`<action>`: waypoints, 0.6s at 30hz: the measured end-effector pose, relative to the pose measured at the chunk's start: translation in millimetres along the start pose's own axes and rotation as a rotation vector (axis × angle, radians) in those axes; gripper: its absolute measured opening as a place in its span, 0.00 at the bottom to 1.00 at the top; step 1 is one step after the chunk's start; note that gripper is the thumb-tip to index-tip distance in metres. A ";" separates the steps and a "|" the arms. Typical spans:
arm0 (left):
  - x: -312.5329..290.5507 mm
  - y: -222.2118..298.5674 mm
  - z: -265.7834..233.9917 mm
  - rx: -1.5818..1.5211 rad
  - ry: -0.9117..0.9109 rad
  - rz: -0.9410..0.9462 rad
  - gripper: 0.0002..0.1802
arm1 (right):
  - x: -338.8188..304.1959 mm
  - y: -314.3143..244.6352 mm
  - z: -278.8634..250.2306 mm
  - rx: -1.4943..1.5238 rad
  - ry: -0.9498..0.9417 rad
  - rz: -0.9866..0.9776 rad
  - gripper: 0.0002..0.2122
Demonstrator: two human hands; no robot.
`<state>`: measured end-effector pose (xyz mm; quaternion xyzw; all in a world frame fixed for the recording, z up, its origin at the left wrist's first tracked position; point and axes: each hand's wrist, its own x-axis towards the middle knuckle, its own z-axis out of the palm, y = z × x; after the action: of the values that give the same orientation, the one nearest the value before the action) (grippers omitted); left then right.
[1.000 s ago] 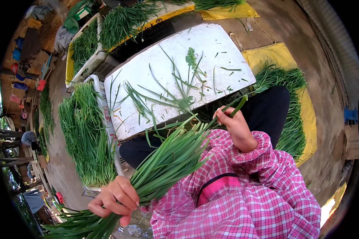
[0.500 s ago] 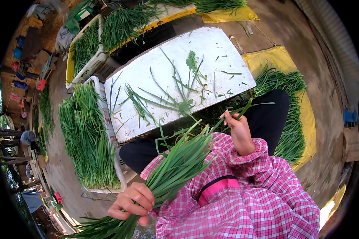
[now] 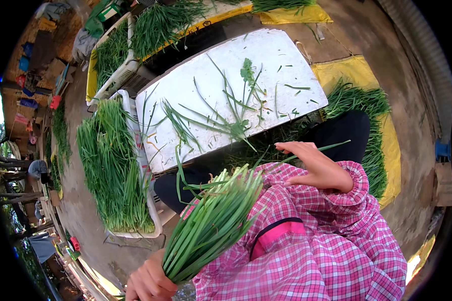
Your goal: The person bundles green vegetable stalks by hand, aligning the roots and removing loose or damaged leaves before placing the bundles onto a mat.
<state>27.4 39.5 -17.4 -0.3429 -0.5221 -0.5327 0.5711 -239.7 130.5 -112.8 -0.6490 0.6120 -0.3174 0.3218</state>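
Note:
My left hand (image 3: 153,277), at the lower left, is wrapped round a thick bunch of garlic chives (image 3: 211,220). The bunch slants up to the right, its pale cut ends uppermost over my lap, and a few bent leaves hang off its upper left side. To the right of those ends, my right hand (image 3: 319,164) is open, fingers stretched out and thumb apart. A single long green leaf (image 3: 336,145) shows behind that hand; whether it touches the palm is hidden. Loose chive leaves and a leafy weed (image 3: 247,72) lie on the white board (image 3: 286,50) ahead of me.
On the left stands a white crate (image 3: 152,200) heaped with chives (image 3: 110,170); another crate (image 3: 120,75) is behind it. More chives lie on a yellow sheet (image 3: 390,170) at my right. Trimmings (image 3: 266,145) are piled below the board's near edge.
My left hand has moved down and left, tilting the bunch more upright. My right hand has gone from pinching a leaf to open fingers, with the leaf now behind it.

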 end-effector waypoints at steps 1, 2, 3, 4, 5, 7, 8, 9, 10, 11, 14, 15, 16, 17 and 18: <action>4.3 -2.9 -1.6 -0.031 -0.013 -0.009 0.15 | 4.1 -15.2 -8.4 0.105 -0.015 -0.059 0.24; 5.9 -2.1 0.4 -0.052 -0.029 -0.013 0.15 | 7.6 -25.6 -10.5 0.209 -0.037 -0.128 0.23; 6.2 -1.7 3.3 -0.033 0.002 -0.020 0.15 | 10.8 -31.5 -8.9 0.177 -0.006 -0.175 0.20; 5.4 -2.7 3.9 -0.067 0.019 0.002 0.14 | 13.1 -36.1 -6.5 0.143 0.028 -0.218 0.18; 9.2 1.5 9.6 -0.084 0.027 0.022 0.14 | 14.4 -44.5 -4.0 0.116 0.055 -0.278 0.16; 18.5 3.9 17.7 -0.090 -0.014 0.044 0.13 | 14.2 -59.2 1.2 0.153 0.061 -0.267 0.12; 20.0 -1.2 15.2 -0.080 -0.055 0.045 0.13 | 14.7 -59.0 5.0 0.168 0.062 -0.250 0.10; 20.7 -5.1 13.6 -0.070 -0.096 0.046 0.13 | 14.8 -56.8 7.4 0.213 0.064 -0.215 0.12; 19.8 -7.0 13.6 -0.062 -0.103 0.057 0.13 | 13.9 -55.2 8.4 0.270 0.001 -0.155 0.13; 20.5 -9.5 13.2 -0.062 -0.114 0.070 0.13 | 12.2 -54.9 6.8 0.322 -0.055 -0.093 0.14; 23.8 -15.0 9.1 -0.094 -0.210 0.063 0.13 | 14.4 -54.6 2.3 0.250 0.002 -0.150 0.17; 24.3 -17.7 6.7 -0.116 -0.250 0.055 0.13 | 15.6 -53.9 -0.1 0.184 0.061 -0.204 0.18; 25.2 -19.0 3.7 -0.163 -0.308 0.011 0.13 | 16.2 -54.2 -3.0 0.255 0.044 -0.228 0.19; 26.1 -19.9 -0.2 -0.210 -0.366 -0.032 0.13 | 16.7 -55.1 -6.2 0.325 0.028 -0.251 0.19; 28.3 -17.3 0.1 -0.234 -0.428 -0.085 0.14 | 19.5 -57.5 -6.2 0.407 -0.003 -0.290 0.20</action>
<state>7.5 29.1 7.0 -0.4896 -0.5797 -0.5282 0.3810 -209.9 113.4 -62.5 -0.6523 0.4354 -0.4760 0.3980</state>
